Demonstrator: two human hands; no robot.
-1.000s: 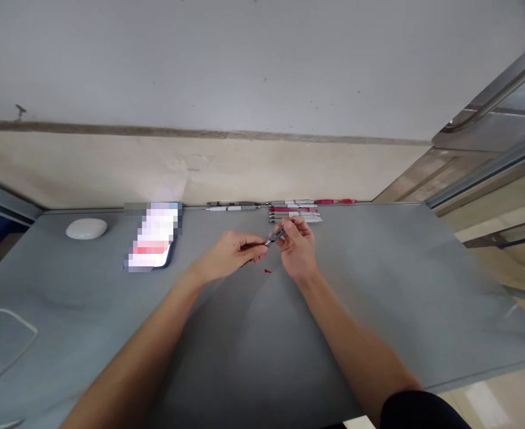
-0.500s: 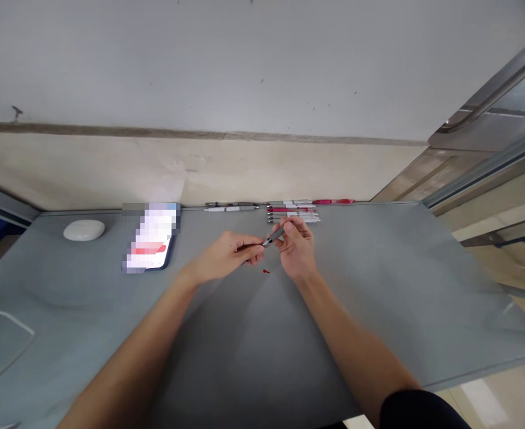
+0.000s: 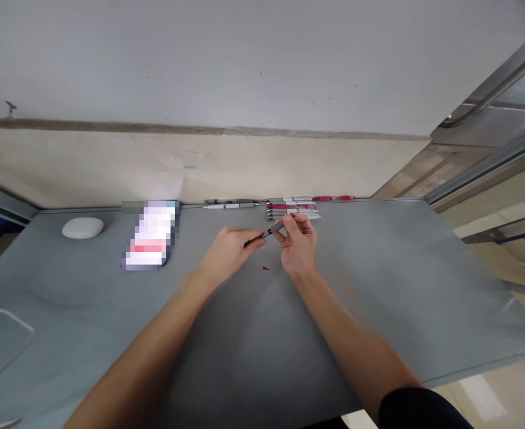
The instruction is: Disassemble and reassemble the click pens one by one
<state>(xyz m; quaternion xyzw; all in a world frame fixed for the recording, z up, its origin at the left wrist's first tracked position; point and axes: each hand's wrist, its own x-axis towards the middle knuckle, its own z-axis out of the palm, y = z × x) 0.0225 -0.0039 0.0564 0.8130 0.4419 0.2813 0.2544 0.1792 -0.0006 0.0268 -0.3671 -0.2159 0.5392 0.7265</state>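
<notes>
Between my two hands, above the grey table, is a dark grey pen [image 3: 275, 228], tilted up to the right. My right hand [image 3: 300, 243] grips its upper right end between thumb and fingers. The lower left end is pinched by my left hand [image 3: 232, 251], whose fingers partly hide it. Just beyond my right hand lies a stack of pens [image 3: 291, 207], white, grey and red, side by side. A small red piece [image 3: 266, 268] rests on the table below the hands.
Along the wall lie a white pen [image 3: 230, 206], a grey pen [image 3: 239, 201] and a red pen [image 3: 334, 198]. A phone [image 3: 150, 235] with a blurred screen and a white rounded case [image 3: 82, 227] are at the left. A white cable [image 3: 9, 316] lies at the far left of the table [image 3: 400, 286].
My left hand has shifted its hold on the pen's lower end, its fingers now straighter. Both hands keep the pen in nearly the same place. The view has tilted slightly.
</notes>
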